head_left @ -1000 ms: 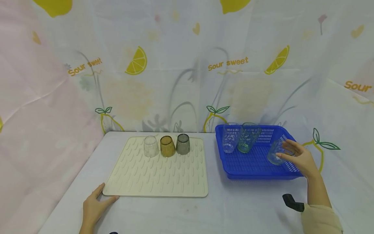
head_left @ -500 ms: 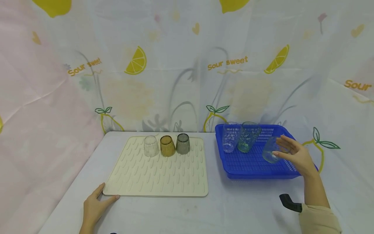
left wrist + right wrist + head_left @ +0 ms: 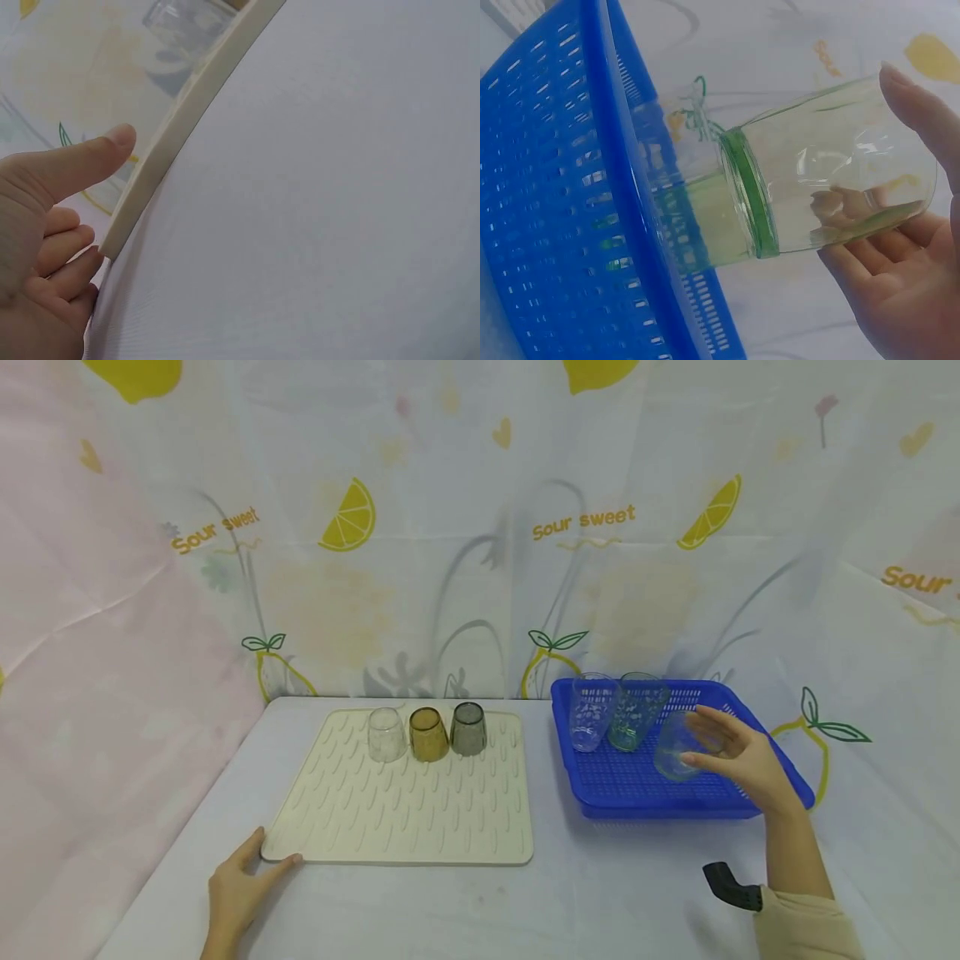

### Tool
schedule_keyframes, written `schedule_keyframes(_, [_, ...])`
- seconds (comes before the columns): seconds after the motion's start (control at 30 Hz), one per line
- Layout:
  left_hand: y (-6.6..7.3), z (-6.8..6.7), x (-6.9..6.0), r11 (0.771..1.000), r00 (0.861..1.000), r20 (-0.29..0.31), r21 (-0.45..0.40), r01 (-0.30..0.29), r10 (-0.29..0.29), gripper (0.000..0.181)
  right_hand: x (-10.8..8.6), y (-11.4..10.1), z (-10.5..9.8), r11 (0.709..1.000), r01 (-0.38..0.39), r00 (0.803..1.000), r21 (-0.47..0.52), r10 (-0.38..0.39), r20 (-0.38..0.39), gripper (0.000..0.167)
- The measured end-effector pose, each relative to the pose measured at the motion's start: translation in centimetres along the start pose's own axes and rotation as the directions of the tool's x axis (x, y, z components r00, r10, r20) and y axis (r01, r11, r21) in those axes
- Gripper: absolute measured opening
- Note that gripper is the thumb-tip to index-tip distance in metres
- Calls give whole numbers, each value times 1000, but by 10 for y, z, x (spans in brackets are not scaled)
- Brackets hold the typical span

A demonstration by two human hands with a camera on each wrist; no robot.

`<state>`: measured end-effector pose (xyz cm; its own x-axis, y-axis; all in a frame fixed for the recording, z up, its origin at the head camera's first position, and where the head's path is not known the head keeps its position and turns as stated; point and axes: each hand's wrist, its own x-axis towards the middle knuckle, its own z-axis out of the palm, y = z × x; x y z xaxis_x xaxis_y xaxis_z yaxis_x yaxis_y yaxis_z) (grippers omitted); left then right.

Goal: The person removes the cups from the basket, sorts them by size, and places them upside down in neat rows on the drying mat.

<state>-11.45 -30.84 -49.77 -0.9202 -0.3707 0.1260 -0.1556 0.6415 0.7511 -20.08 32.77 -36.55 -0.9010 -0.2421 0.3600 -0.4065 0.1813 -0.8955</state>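
My right hand [image 3: 746, 768] holds a clear drinking glass [image 3: 670, 747] over the blue plastic basket [image 3: 637, 806]. In the right wrist view, thumb and fingers lie on opposite sides of this glass [image 3: 817, 161], whose far end has a green-looking band. Two taller patterned tumblers lean inside the basket, a clear one [image 3: 588, 722] and a greenish one [image 3: 633, 718]. My left hand [image 3: 236, 889] rests at the near left corner of a cream ridged drying mat [image 3: 405, 827], thumb and forefinger spread along its edges. The left wrist view shows the mat's edge [image 3: 161, 150] beside the thumb.
At the mat's back stand a clear glass [image 3: 386, 737], an amber glass [image 3: 429, 735] and a grey glass [image 3: 468, 729]. A printed lemon curtain [image 3: 420, 602] hangs behind the white table [image 3: 420, 910]. A black wrist-worn piece [image 3: 731, 887] juts from the right sleeve.
My right hand has moved left over the basket with the clear glass, toward the two tumblers. The left hand has stayed at the mat's corner.
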Motion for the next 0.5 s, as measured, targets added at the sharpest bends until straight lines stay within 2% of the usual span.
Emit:
schedule_keyframes(0.13, [4,0,1,999,999,-43,-33,-13,11,82,1,-6,6,1000,-2,1000,-17,2,10,69])
schedule_keyframes(0.27, [13,2,1,998,998,-49,-64,-29,26,79,3,-10,14,999,8,1000,-34,-7,14,70])
schedule_keyframes(0.5, [35,6,3,982,992,-39,-136,-128,123,64,6,-9,30,998,51,998,-31,-50,31,72])
